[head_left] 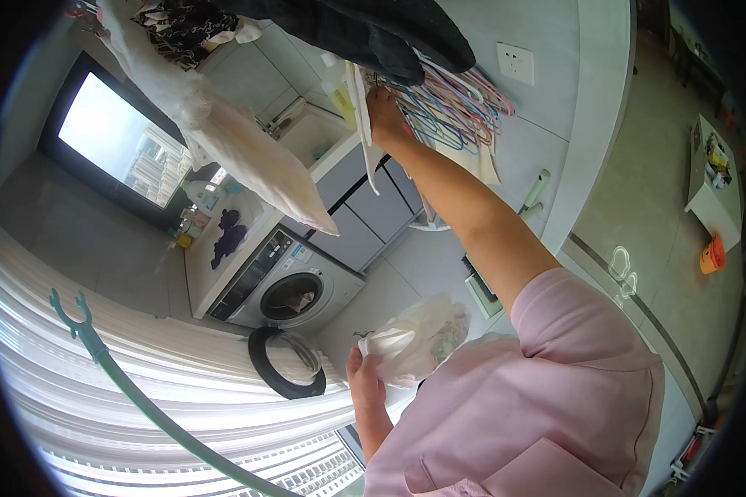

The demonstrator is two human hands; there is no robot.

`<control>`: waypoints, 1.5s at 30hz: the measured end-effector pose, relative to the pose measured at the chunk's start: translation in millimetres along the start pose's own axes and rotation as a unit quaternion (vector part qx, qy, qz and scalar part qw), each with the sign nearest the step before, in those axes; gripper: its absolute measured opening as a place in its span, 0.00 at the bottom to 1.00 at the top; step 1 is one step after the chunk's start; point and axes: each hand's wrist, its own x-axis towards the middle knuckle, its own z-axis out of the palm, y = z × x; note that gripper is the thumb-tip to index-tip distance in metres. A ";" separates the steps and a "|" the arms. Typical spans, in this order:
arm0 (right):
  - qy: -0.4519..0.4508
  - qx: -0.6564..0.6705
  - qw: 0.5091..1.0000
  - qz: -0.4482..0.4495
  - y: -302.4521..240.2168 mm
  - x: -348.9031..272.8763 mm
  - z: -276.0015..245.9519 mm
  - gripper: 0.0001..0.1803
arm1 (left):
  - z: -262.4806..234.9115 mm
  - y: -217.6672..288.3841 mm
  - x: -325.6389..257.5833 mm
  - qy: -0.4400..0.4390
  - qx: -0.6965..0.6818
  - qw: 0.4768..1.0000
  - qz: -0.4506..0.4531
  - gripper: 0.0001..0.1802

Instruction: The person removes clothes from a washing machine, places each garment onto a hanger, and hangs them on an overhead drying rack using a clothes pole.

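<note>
My right hand (386,118) is raised at the end of my outstretched arm, beside a bunch of coloured clothes hangers (452,103) and against the edge of a narrow white hanging cloth (361,116). Its fingers are curled, but what they grip is hidden. Low in front of my body, my left hand (366,379) is closed on a thin white cloth (402,335). This cloth is bunched and partly see-through, with a faint coloured pattern at its right end. A long cream garment (253,157) and dark clothes (352,37) hang overhead.
A front-loading washing machine (282,286) stands under the counter, its round door (286,364) swung out. Farther back is a sink (315,137). A green forked pole (149,406) crosses the lower left before white curtains (50,364). An orange bin (712,255) stands at far right.
</note>
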 end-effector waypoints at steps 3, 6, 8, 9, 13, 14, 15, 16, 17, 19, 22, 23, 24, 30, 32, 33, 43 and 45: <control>0.023 -0.009 0.999 -0.047 16.3 0.3 1.6 0.20 | 0.0 -4.2 -2.4 -0.007 -0.002 1.000 -0.008 0.16; 0.027 -0.004 0.997 -0.071 20.0 8.2 -4.4 0.19 | -14.1 -11.9 3.1 -0.030 0.028 0.999 -0.024 0.19; -0.057 0.084 0.994 0.035 17.3 18.2 -15.2 0.19 | -14.0 -11.6 5.4 -0.032 0.030 0.999 -0.024 0.19; -0.055 0.121 0.990 0.051 17.7 25.8 -18.9 0.23 | -12.3 -10.9 6.5 -0.038 0.033 0.999 -0.021 0.19; -0.036 0.080 0.995 0.047 38.6 58.4 -17.5 0.24 | -1.7 -3.9 5.7 -0.059 0.041 0.997 -0.018 0.20; -0.043 0.117 0.989 0.081 21.3 46.8 -26.9 0.23 | -7.7 -3.0 3.2 -0.045 0.038 0.998 -0.015 0.19; -0.043 0.150 0.981 0.116 12.3 38.5 -40.0 0.23 | -9.5 -2.5 -0.2 -0.039 0.036 0.999 -0.012 0.19; -0.035 0.152 0.981 0.118 14.0 37.6 -46.0 0.23 | -7.7 -2.0 -2.5 -0.046 0.040 0.998 -0.008 0.19; -0.030 0.155 0.979 0.132 15.5 37.2 -50.4 0.22 | -6.3 -2.2 -5.3 -0.038 0.039 0.998 -0.010 0.19; -0.019 0.178 0.971 0.158 14.7 37.9 -56.7 0.19 | -6.7 -4.4 -7.7 -0.027 0.037 0.999 -0.013 0.18; -0.023 0.169 0.976 0.134 13.5 37.7 -61.4 0.18 | -3.0 -1.1 -9.0 -0.040 0.055 0.998 -0.009 0.18; -0.018 0.147 0.981 0.123 22.3 46.7 -55.6 0.17 | 1.5 0.1 -9.2 -0.047 0.061 0.997 -0.012 0.19; -0.012 0.148 0.980 0.129 32.9 54.5 -50.2 0.17 | 6.6 1.3 -9.8 -0.053 0.068 0.996 -0.011 0.19; -0.073 0.116 0.981 0.135 42.2 77.8 -46.7 0.15 | 22.4 1.9 -8.5 -0.063 0.076 0.995 -0.021 0.20; -0.034 0.122 0.988 0.093 45.2 71.2 -49.1 0.14 | 25.9 0.5 -8.0 -0.050 0.090 0.994 -0.025 0.20; 0.007 0.126 0.991 0.049 46.4 70.1 -51.3 0.13 | 27.8 -0.2 -7.3 -0.047 0.091 0.994 -0.025 0.20; -0.183 0.018 0.983 0.023 43.4 123.4 -125.6 0.15 | 46.8 -6.5 -5.1 -0.076 0.103 0.991 -0.043 0.20; -0.139 -0.005 0.990 -0.032 34.7 117.8 -137.1 0.16 | 46.6 -4.9 -5.7 -0.070 0.105 0.991 -0.043 0.20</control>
